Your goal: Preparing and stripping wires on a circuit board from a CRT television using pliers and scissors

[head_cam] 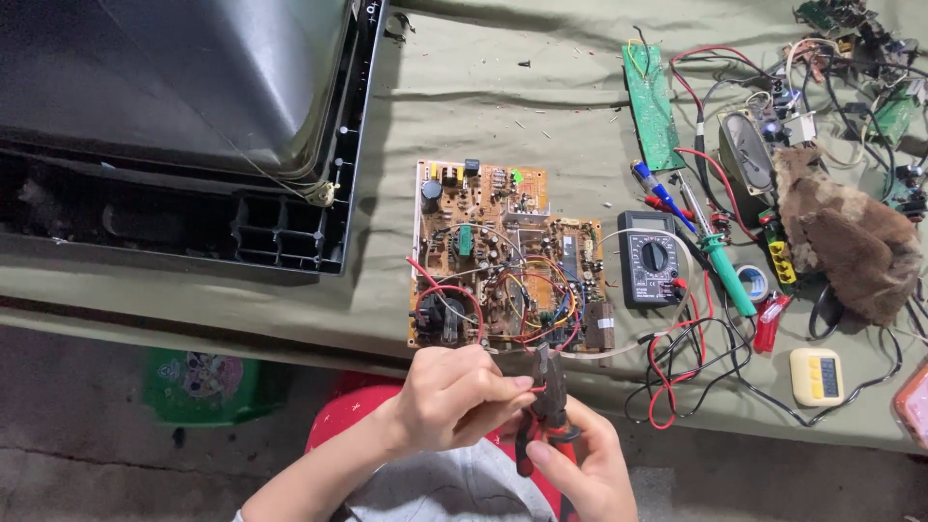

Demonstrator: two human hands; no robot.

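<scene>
Red-handled pliers (547, 406) gripped by right hand (585, 474); left hand (454, 396) pinches red wire (535, 389).

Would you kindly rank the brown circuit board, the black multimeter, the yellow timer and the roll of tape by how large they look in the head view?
1. Brown circuit board
2. Black multimeter
3. Yellow timer
4. Roll of tape
All lie on the same table, so nearness hardly skews this.

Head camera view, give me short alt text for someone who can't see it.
Two bare hands work at a table's near edge: the left hand pinches a thin red wire while the right hand holds red-handled pliers to it. Behind them lie an orange circuit board, a multimeter and a green-handled soldering iron.
</scene>
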